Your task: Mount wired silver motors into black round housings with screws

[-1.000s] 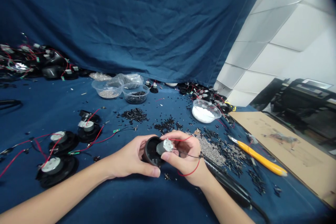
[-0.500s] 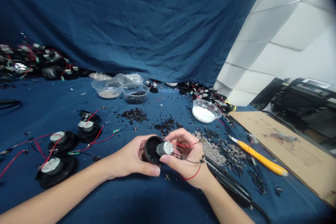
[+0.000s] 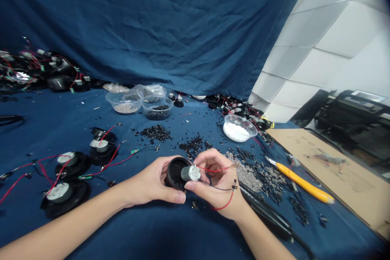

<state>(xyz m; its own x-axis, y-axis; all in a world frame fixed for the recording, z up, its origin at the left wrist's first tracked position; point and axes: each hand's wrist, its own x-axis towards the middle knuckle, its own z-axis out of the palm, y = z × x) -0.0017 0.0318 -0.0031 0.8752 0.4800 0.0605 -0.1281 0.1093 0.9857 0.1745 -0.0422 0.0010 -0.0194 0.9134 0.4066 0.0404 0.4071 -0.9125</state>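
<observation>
My left hand [image 3: 164,185] is closed around a round black plastic housing [image 3: 174,168], its hollow side facing right. In my right hand [image 3: 217,185] is a small silver motor [image 3: 191,173] with a white end, pinched between thumb and fingers. The motor's inner end sits at the mouth of the housing; whether it touches inside cannot be made out. A red wire [image 3: 213,169] and a black wire run from the motor across my right palm. To the left lie several black housings with motors in them, such as this one [image 3: 62,193].
Clear plastic bowls [image 3: 157,109] stand at the back, and a bowl of white pieces [image 3: 237,130] farther right. Loose black screws [image 3: 156,133] and small metal parts [image 3: 243,172] are scattered about. A black corded tool [image 3: 268,215], a yellow-handled tool [image 3: 304,185] and cardboard [image 3: 335,170] lie at right.
Almost nothing differs. The motor has tilted slightly at the housing's mouth, and its wires have shifted a little with my right hand.
</observation>
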